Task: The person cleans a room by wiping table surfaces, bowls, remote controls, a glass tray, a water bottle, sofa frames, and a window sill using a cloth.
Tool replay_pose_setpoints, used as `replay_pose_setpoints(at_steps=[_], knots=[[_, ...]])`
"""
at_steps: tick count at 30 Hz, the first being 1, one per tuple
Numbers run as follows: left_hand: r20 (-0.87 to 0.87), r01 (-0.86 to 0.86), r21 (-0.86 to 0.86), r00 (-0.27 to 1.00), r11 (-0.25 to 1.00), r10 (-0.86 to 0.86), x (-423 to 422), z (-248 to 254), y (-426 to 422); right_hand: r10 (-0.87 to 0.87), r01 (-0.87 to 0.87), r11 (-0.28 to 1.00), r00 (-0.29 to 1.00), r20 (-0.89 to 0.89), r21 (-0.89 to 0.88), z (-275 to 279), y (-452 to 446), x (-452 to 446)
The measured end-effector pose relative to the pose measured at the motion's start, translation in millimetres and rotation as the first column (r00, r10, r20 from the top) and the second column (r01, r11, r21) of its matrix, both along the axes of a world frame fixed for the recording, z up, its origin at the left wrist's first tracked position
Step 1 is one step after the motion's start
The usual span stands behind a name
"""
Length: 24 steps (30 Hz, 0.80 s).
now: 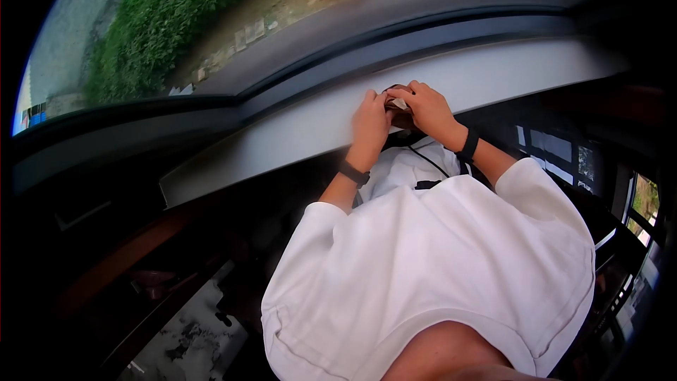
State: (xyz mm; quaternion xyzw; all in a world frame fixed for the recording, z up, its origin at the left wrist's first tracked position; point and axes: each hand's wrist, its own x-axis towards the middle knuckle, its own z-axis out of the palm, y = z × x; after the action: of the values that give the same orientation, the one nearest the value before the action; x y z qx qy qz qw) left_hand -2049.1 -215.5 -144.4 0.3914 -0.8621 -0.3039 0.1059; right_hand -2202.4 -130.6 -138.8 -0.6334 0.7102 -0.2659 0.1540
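Note:
Both my hands are raised close together above a pale window sill point(282, 137). My left hand point(371, 121) has its fingers curled round the left side of a small brown folded item point(403, 119). The right side of that item is pinched by my right hand point(427, 109). A pale patch shows in its middle, and my fingers cover much of the rest, so I cannot make out its kind. A dark band point(353, 174) circles my left wrist and another dark band point(468, 145) my right.
Beyond the sill runs a dark window frame point(416, 46), with green bushes point(169, 21) and bare ground outside. Dark furniture with a reflective surface point(553, 148) stands at the right. At lower left a black-and-white patterned surface point(194, 335) shows in shadow.

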Motion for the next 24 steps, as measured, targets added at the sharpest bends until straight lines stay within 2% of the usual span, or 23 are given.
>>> replay_pose_setpoints(at_steps=[4, 7, 11, 16, 18, 24], knots=[[0.039, 0.027, 0.064, 0.999, 0.998, -0.029, 12.6, 8.1, 28.7, 0.091, -0.093, 0.987, 0.996, 0.023, 0.130, 9.1, 26.6, 0.2], [0.041, 0.007, 0.100, 0.999, 0.995, -0.011, 20.5, 10.0, 34.9, 0.122, -0.128, 0.988, 0.990, 0.070, 0.083, 9.0, 24.9, 3.8], [0.063, -0.065, 0.061, 0.996, 0.996, 0.061, 16.9, 17.7, 29.3, 0.134, -0.140, 0.988, 0.987, 0.084, 0.063, 5.5, 10.8, 2.9], [0.034, -0.129, -0.011, 0.991, 0.992, 0.129, -9.2, 3.1, -1.2, 0.065, -0.064, 0.997, 0.997, 0.029, -0.039, -6.0, -20.2, -11.2], [0.005, -0.095, -0.058, 0.995, 0.994, 0.096, -18.4, 1.3, -11.8, 0.042, -0.039, 0.994, 0.999, 0.028, -0.099, -8.9, -27.0, -20.2], [-0.005, -0.019, -0.049, 1.000, 0.999, 0.019, -51.1, -4.5, -12.2, -0.096, 0.096, 0.994, 0.995, 0.013, -0.047, -4.5, -8.4, -40.1]])
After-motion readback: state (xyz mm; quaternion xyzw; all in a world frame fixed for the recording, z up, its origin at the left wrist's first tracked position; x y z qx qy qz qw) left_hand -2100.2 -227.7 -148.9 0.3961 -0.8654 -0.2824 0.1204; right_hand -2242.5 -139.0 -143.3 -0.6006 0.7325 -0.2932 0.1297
